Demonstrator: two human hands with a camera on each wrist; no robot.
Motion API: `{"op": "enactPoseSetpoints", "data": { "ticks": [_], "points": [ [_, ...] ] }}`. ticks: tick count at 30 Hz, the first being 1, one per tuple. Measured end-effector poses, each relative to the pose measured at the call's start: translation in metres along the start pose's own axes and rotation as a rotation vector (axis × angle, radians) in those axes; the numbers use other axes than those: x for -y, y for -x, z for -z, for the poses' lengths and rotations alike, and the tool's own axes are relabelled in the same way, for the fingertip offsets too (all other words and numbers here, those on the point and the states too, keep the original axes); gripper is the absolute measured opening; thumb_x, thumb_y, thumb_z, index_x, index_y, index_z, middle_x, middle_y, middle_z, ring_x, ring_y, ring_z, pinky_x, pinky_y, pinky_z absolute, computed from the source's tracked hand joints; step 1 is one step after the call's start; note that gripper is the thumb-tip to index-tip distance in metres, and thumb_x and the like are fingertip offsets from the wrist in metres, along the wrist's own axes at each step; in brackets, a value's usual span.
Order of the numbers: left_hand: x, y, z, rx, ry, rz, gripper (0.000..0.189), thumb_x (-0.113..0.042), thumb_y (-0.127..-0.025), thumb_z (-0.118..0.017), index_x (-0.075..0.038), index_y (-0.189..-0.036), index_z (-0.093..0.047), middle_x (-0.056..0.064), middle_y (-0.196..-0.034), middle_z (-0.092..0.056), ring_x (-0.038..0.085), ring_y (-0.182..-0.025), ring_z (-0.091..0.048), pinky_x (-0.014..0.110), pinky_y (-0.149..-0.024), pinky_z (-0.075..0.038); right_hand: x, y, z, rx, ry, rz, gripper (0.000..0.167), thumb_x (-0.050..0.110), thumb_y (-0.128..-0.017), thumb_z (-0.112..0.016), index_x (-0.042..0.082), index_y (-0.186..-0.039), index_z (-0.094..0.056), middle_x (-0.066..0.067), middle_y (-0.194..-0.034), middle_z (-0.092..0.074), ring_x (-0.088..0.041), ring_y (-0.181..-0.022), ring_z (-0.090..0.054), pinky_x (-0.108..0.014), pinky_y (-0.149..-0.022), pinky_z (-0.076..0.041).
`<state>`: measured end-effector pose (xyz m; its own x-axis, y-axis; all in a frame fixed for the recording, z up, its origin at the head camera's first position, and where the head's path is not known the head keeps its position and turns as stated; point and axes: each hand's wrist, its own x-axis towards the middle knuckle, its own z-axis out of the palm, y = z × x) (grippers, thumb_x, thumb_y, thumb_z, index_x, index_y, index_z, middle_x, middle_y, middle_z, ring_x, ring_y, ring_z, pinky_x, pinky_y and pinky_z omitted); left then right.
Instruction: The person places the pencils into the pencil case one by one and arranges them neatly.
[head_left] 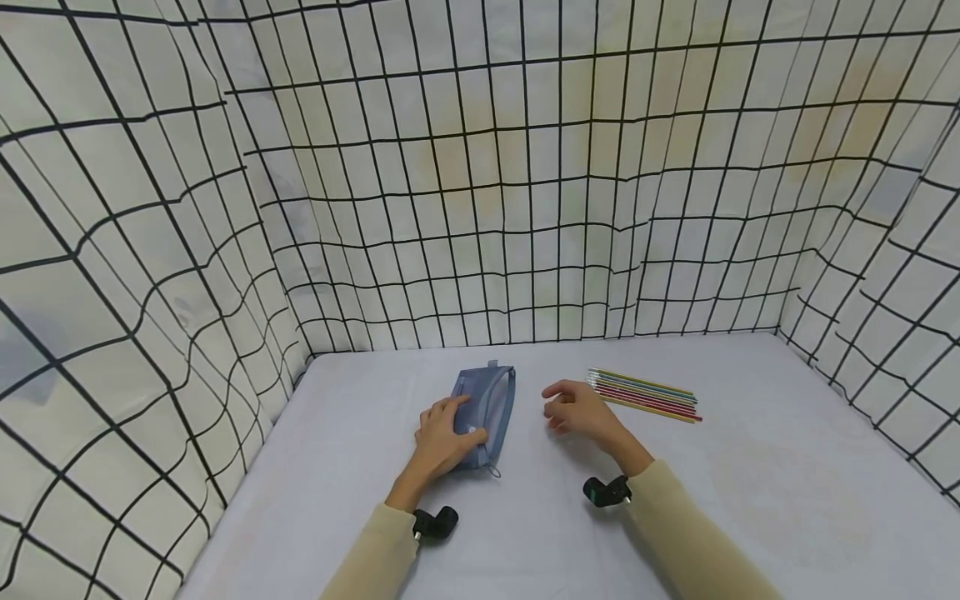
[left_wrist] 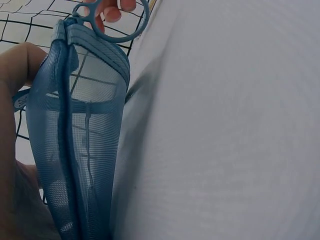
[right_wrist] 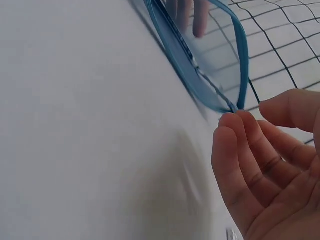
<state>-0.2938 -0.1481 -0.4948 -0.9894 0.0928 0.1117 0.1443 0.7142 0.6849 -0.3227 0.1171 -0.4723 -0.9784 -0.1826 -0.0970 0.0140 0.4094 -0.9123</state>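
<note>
A blue mesh zip pouch point(head_left: 474, 385) lies on the white table, left of centre. My left hand point(head_left: 437, 437) holds it from the left side, thumb near the lower edge and fingers over the upper part. Through its see-through mesh point(left_wrist: 97, 132) the black grid shows in the left wrist view, and a blue ring point(left_wrist: 122, 37) hangs at the zip's end. To the pouch's right, my right hand point(head_left: 581, 412) hovers with loosely bent fingers and holds nothing. In the right wrist view its fingertips point(right_wrist: 227, 132) overlap the pouch's corner.
Several slim coloured rods point(head_left: 645, 395) with silvery left ends lie side by side just beyond my right hand. White cloth walls point(head_left: 525, 208) with a black grid enclose the table point(head_left: 540, 542) at the back and both sides. A small black camera point(head_left: 606, 492) sits on each wrist.
</note>
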Motion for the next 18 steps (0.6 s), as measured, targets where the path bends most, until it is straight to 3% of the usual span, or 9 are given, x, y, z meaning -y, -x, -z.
{"op": "enactPoseSetpoints", "data": {
  "ticks": [14,18],
  "points": [
    [0.002,0.001,0.0,-0.006,-0.002,-0.015,0.081,-0.043,-0.077,-0.069,-0.015,-0.15,-0.049,0.021,-0.157,-0.04,0.046,-0.14,-0.035,0.072,-0.107,-0.028,-0.026,0.023,0.072,-0.052,0.199,0.171,0.034,0.012,-0.101,-0.061,0.0,-0.132,-0.06,-0.016,-0.108,-0.068,-0.021,-0.087,-0.068,-0.032,-0.073,-0.059],
    [0.002,0.001,0.0,0.0,0.004,-0.018,0.081,-0.043,-0.077,-0.069,-0.015,-0.15,-0.049,0.021,-0.157,-0.04,0.046,-0.14,-0.034,0.071,-0.107,-0.028,-0.033,0.027,0.087,-0.09,0.249,0.183,0.034,0.012,-0.101,-0.06,0.001,-0.133,-0.059,-0.016,-0.109,-0.067,-0.021,-0.088,-0.066,-0.028,-0.072,-0.058]
  ]
}}
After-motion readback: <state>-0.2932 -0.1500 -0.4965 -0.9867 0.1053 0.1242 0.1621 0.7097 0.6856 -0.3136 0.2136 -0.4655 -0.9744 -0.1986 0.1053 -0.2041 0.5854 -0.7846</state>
